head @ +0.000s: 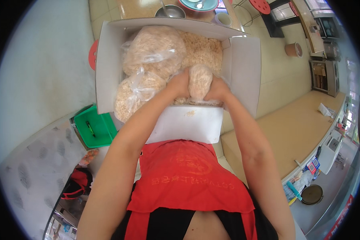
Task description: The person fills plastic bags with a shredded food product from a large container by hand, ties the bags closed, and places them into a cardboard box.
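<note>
In front of me an open cardboard box (241,72) holds transparent plastic bags of pale tan, flaky or shredded dry food. My left hand (180,84) and my right hand (219,88) grip a smaller bulging bag portion (200,81) from both sides, low at the box's near right. Whether this is a separate bag or the gathered part of a larger one, I cannot tell. A large full bag (154,49) lies at the far left, and a knotted bag (139,91) rests at the near left. More tan food (202,48) fills the far right, beyond my hands.
Behind the box, a table carries a metal bowl (170,12), a turquoise plate (201,5) and a cup (223,19). A green bin (94,127) with a pen stands at left. A long tan counter (288,129) runs along the right. Red stools (259,6) stand beyond.
</note>
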Demonstrator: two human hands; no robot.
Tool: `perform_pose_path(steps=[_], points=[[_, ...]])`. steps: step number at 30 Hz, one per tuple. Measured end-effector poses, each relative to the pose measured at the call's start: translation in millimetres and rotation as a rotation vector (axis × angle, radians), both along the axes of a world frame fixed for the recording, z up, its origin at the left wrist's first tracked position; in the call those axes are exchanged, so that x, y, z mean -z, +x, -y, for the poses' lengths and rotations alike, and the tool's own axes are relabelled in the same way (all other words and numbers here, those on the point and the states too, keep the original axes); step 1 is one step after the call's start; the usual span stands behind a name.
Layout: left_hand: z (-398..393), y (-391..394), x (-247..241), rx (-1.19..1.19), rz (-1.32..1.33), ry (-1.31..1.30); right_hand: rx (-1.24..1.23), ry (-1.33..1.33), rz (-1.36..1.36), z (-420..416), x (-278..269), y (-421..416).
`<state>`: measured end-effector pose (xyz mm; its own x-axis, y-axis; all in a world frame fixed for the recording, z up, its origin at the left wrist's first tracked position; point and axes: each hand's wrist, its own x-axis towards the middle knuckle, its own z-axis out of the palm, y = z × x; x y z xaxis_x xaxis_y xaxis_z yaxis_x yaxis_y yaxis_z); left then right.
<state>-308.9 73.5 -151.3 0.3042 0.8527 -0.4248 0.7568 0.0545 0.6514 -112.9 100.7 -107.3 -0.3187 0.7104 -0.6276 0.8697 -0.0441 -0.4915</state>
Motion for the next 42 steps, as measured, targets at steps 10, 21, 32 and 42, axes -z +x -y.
perform_pose_path(steps=[10,21,32,42], points=[[-35.0,-17.0,-24.0,-0.069,0.617,-0.41,0.702,-0.453,-0.578,-9.2,3.1,11.9],[-39.8,-41.1,-74.0,-0.537,0.991,-0.856,1.243,-0.601,-1.199,-15.2,-38.7,-1.2],[-34.4,-56.1,-76.8,-0.66,1.297,-0.572,0.991,-0.09,-0.857,21.6,-42.8,-10.9],[-36.7,-31.9,-111.3,-0.254,0.195,0.464,0.885,0.278,-0.563,18.2,-7.7,3.7]])
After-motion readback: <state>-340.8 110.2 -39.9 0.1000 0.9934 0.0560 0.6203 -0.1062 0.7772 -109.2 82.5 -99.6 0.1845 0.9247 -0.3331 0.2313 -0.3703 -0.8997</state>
